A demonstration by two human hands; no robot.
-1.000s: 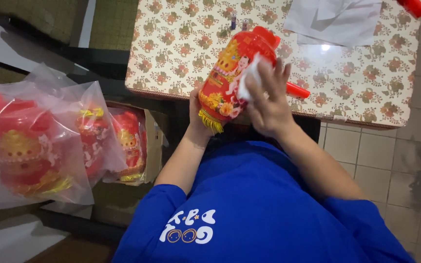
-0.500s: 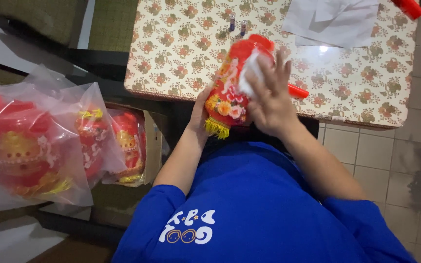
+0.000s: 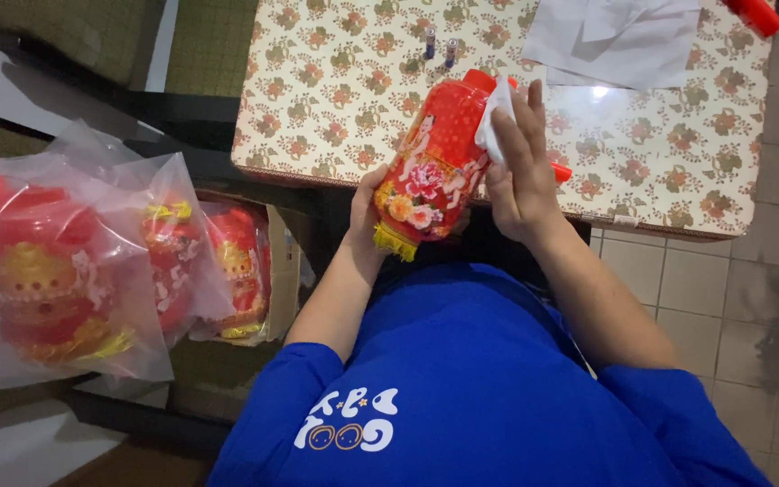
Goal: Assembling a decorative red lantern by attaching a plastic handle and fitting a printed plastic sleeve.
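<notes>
A red lantern (image 3: 435, 162) with flower and figure prints and a yellow fringe at its lower end is held tilted above the table's near edge. My left hand (image 3: 367, 203) grips its lower end from beneath. Pressed against the lantern's upper right side, my right hand (image 3: 520, 171) holds a white cloth (image 3: 495, 122) flat under the fingers. A red stick (image 3: 559, 169) pokes out to the right behind my right hand.
The table (image 3: 335, 81) has a floral cover, with two small batteries (image 3: 439, 47), white sheets (image 3: 624, 32) and a red object (image 3: 755, 13) at the far corner. Several bagged red lanterns (image 3: 56, 261) sit at left, some in a cardboard box (image 3: 277, 261). Tiled floor lies at right.
The lantern has tilted and turned in my hands, showing a different printed side. My right hand with the cloth has slid up along its side.
</notes>
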